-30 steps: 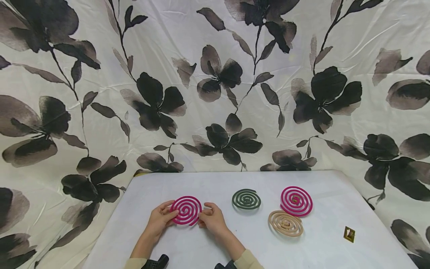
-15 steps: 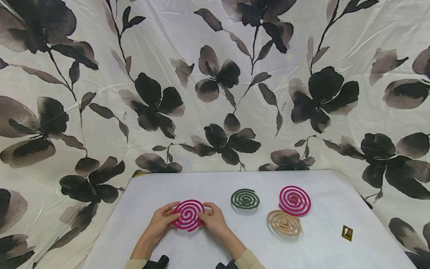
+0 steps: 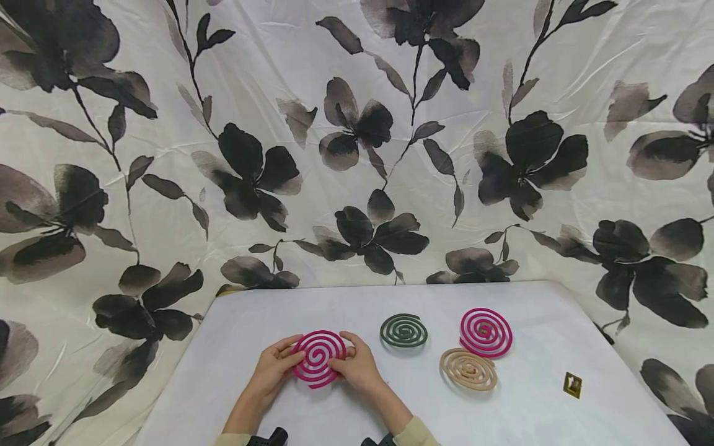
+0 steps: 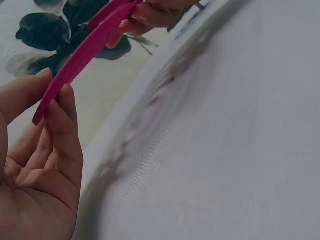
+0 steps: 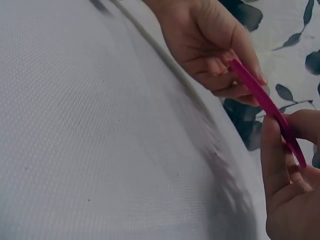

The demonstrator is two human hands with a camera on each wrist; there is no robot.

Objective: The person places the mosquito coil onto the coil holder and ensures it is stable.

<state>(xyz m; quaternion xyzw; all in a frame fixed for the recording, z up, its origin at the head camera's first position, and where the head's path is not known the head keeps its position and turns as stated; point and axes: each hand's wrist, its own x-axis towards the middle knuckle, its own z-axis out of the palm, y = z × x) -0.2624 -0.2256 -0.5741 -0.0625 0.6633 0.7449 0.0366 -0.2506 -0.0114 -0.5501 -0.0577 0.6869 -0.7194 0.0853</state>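
A pink spiral mosquito coil (image 3: 317, 355) is held up between both hands at the left half of the table. My left hand (image 3: 271, 370) pinches its left edge, thumb on the near face and fingers behind. On the opposite edge, my right hand (image 3: 359, 367) pinches it the same way. Seen edge-on in the left wrist view, the coil (image 4: 80, 57) is thin, tilted and lifted off the cloth. The right wrist view also shows the coil (image 5: 260, 95) with fingertips on both ends.
Right of the hands lie a green coil (image 3: 404, 330), a second pink coil (image 3: 467, 331) with something gold-coloured at its centre, and a beige coil (image 3: 468, 370) touching it. A small gold metal piece (image 3: 572, 384) lies farther right on the white table (image 3: 524, 421). Floral fabric (image 3: 312, 186) hangs behind.
My right thumb has moved from the coil's edge onto its face. The held coil has shifted slightly down and right, and turned a little. The other pieces stay put as the view drifts.
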